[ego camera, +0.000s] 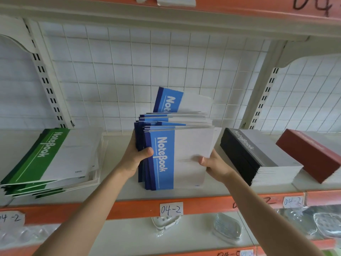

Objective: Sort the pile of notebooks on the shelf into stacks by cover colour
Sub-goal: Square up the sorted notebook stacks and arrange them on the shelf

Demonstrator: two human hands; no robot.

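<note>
**Blue stack held between both hands at centre frame**

The blue notebooks (184, 145) stand in the middle of the picture on the white shelf (125, 193), a thick bundle tipped up with its front cover facing the camera. Its edges are uneven, and one blue notebook (169, 100) sticks up behind the rest, leaning toward the wire grid (129, 71) at the back.

The left hand (134, 159) grips the bundle's spine side, left of centre: the thumb lies across the dark blue edge of the front cover and the fingers curl out of sight behind. The right hand (214, 165) holds the opposite, open-page side, with the thumb pressed onto the white part of the cover and the fingers tucked behind the edge. So the bundle sits directly between the two hands, touching both.

At the left of the frame lies a loose green stack (51, 157). Right of the hands is a neat black stack (258, 154), and a red stack (310, 154) is at the far right edge. A "04-2" label (171, 209) is stuck on the orange rail (129, 209) just below the blue bundle.
</note>
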